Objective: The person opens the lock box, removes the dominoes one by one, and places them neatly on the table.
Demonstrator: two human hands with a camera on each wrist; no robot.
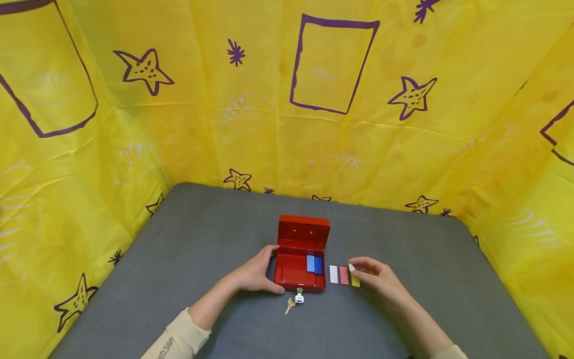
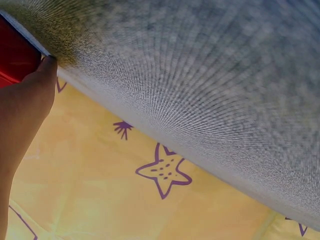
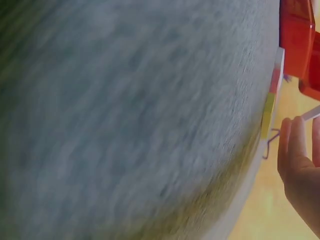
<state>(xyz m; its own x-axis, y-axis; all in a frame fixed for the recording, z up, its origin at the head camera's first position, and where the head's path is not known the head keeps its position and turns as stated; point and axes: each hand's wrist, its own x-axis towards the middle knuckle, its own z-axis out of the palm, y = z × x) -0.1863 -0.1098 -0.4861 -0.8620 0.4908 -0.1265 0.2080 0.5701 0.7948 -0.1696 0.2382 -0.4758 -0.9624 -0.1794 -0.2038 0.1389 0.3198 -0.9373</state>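
Observation:
A red metal cash box point(image 1: 293, 269) stands with its lid raised at the back and a key in its front lock. My left hand point(image 1: 257, 271) grips the box's left side, thumb at the front corner and fingers at the rear one. Inside, at the right, lie a light blue block point(image 1: 310, 264) and a dark blue block point(image 1: 318, 266). Between the fingertips of my right hand point(image 1: 378, 279) is a whitish block point(image 3: 312, 114), partly hidden. That hand is over a yellow block point(image 1: 355, 281), beside a pink block point(image 1: 344, 275) and a white block point(image 1: 334, 274).
Keys point(image 1: 290, 304) hang from the lock in front of the box, one lying toward the table's near side. The grey table point(image 1: 202, 239) runs back to a yellow cloth point(image 1: 251, 134) with purple drawings, which encloses it at the back and both sides.

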